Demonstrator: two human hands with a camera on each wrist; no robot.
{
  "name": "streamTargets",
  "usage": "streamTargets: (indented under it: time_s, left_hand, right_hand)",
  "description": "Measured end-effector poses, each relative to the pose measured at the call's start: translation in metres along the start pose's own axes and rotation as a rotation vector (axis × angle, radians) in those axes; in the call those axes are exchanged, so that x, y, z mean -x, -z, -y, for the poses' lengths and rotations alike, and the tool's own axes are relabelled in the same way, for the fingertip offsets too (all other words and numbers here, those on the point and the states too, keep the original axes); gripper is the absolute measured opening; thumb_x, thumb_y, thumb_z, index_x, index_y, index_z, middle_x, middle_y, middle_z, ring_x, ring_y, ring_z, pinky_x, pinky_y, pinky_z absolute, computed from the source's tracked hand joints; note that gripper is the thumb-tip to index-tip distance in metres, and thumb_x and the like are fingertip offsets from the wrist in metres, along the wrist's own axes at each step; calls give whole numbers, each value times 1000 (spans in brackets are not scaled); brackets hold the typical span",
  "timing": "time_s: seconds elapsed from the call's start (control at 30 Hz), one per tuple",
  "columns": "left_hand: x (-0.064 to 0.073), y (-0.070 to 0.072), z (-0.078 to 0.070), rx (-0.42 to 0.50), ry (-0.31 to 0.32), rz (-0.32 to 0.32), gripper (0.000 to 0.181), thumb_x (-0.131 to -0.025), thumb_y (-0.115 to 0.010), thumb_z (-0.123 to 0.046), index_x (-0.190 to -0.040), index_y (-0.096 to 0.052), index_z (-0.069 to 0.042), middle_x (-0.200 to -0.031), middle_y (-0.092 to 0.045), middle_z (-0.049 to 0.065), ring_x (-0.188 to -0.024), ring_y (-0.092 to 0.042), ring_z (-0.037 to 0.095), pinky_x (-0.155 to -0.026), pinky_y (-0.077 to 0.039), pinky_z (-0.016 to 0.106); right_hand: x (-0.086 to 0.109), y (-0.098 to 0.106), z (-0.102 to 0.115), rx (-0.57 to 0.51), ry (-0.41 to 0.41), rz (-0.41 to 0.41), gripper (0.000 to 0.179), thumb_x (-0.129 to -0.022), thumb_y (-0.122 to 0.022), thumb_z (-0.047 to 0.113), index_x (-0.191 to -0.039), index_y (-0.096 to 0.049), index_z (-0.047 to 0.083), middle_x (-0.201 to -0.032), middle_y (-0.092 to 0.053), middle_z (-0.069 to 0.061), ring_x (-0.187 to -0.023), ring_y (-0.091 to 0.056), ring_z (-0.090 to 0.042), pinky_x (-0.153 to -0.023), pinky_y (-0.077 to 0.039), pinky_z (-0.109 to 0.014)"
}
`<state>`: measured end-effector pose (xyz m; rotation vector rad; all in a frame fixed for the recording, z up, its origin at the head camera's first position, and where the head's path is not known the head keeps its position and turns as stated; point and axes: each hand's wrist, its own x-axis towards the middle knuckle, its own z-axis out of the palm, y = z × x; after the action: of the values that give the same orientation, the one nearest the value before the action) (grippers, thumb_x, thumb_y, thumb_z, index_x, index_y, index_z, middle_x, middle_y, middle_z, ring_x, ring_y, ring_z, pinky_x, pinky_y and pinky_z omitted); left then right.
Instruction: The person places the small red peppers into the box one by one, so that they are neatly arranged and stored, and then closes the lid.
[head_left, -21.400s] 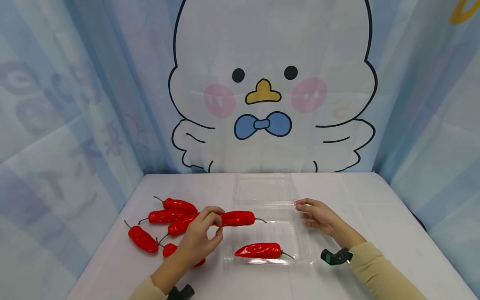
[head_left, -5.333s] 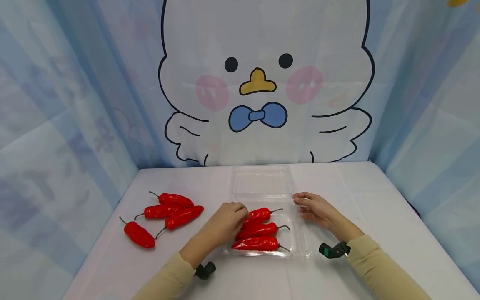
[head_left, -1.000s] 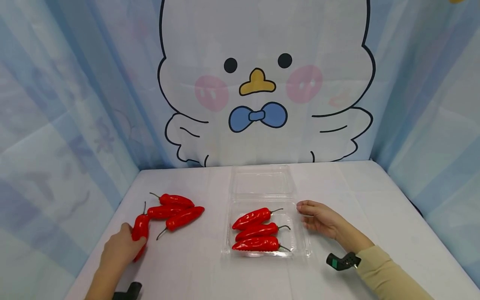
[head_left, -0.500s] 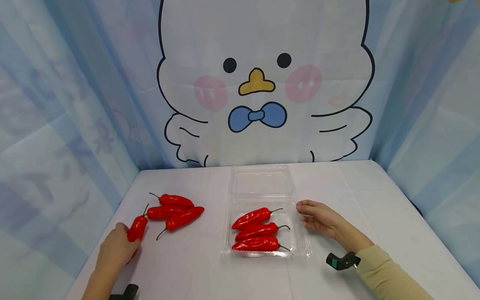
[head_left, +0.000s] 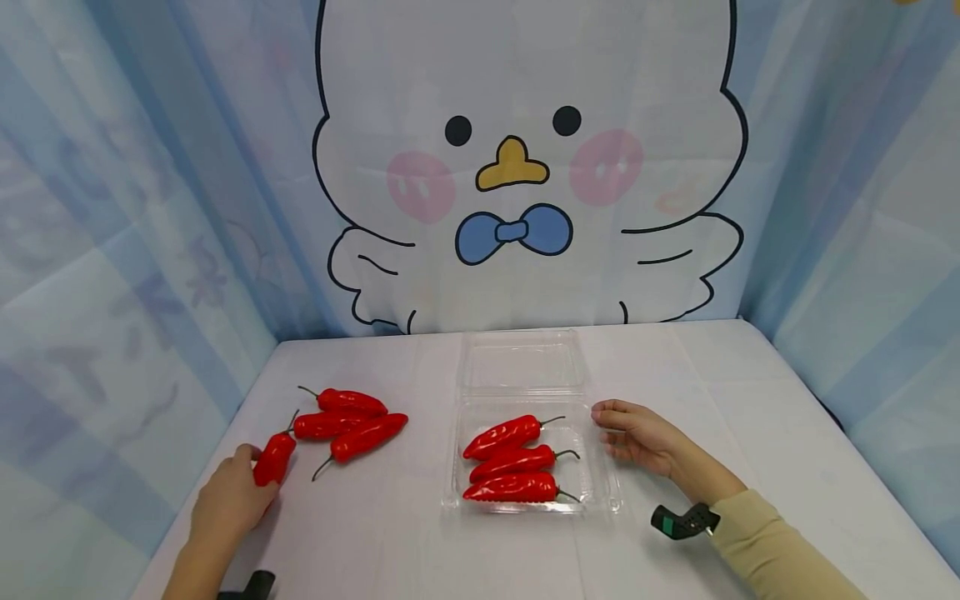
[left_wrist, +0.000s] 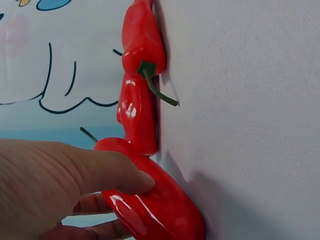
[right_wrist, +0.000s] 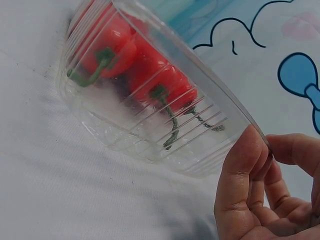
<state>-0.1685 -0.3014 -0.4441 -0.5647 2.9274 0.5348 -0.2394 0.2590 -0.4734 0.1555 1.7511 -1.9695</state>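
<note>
A white surface [head_left: 390,533] spread beneath the fingers [head_left: 617,407]; beyond them hung a curtain [head_left: 302,267] printed with a cartoon bird [head_left: 517,75], bluish drapes [head_left: 870,275] flanking both sides.

Soft, even light across my feeds
I see white glints on the glossy red pepper [left_wrist: 162,205], soft shadow on the white cloth-covered table [left_wrist: 260,125]; my right-wrist view looks greyer.

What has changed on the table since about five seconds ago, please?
The left hand has let go of the rear pepper in the clear container, moved left and gripped the leftmost pepper, turning its stem from upper left to upper right. The right hand has shifted slightly nearer the person along the container's edge. The other loose peppers and open lid stayed put.
</note>
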Motion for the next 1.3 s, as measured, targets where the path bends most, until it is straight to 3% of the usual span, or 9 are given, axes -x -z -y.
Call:
streamTargets:
  time_s: [0.53, 0.93, 1.3]
  left_hand:
    - [3, -2, -2, -25, -46, -32, 66, -82, -80, -14, -132, -43, 9, -108, -57, 34, -85, -63, 40, -71, -62, 54]
    - [6, -9, -9, -21, -34, -15, 71, -79, -83, -14, -134, -43, 8, -111, -56, 34, -94, -62, 45, -79, -60, 60]
    - [13, -9, -20, -16, -42, -33, 73, -78, -85, -14, -134, -45, 8, -111, -56, 33, -93, -63, 43, -76, -62, 57]
  right_hand:
    - [3, -2, 2, 7, -9, -6, 24, -104, -61, 19, -123, -53, 7, -99, -59, 0, -78, -59, -10, -68, -58, -20]
    - [2, -2, 1, 13, -6, -15, 26, -104, -62, 19, -125, -52, 7, -103, -58, -1, -80, -59, -10, -68, -58, -20]
    - [2, -3, 0, 15, 5, -11, 24, -105, -61, 20, -123, -51, 8, -102, -57, -1, -79, -59, -10, -68, -58, -20]
